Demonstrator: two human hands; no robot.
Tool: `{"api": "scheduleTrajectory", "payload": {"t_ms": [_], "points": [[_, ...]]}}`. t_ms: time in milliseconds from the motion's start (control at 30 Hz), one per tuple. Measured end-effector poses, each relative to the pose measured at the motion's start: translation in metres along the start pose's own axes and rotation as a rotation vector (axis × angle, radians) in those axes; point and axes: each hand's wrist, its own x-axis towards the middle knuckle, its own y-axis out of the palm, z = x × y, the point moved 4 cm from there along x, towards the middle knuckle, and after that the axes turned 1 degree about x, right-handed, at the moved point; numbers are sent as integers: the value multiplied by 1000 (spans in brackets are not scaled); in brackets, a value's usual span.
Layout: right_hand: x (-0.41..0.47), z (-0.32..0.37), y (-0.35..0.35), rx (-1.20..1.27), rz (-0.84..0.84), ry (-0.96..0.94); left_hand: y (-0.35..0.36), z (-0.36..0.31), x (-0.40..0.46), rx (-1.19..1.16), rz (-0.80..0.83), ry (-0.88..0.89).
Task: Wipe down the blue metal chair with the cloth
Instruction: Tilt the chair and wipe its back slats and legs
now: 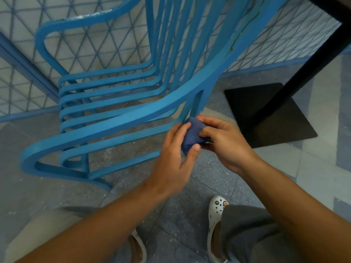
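We have the cloth [192, 136] bunched into a dark blue wad between both hands, right at the lower end of the near rear upright of the blue metal chair [121, 118]. Left hand [173, 164] curls its fingers over the wad's left side, thumb pressed on the bottom edge; right hand [226, 143] pinches the other side with fingers folded in tight. Cloth looks to touch the upright's base, though the contact spot is hidden behind the fingers, so we can't be sure.

To do this step well, we wrap the cloth round the bar rather than dab one face, then drag along its length with steady squeeze. Refold to a clean patch first (the wad is thick, little flat surface showing). Seat slats and far armrest probably need passes too. Black table base [266, 114] sits just right; keep elbows clear.
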Motion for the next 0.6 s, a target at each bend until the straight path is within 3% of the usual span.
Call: {"api": "scheduleTrajectory", "payload": {"t_ms": [133,300,467,600], "points": [[-1,-6,8,-3,54,18,8,7,12,-242,9,-237],[8,0,-1,-341,-2,-141,2,23,32,-255,-69,-284],[16,0,1,6,-167,-64,2,35,53,-405,-197,-352],[22,-5,1,-108,-215,-110,22,36,58,-834,-128,-544]]}}
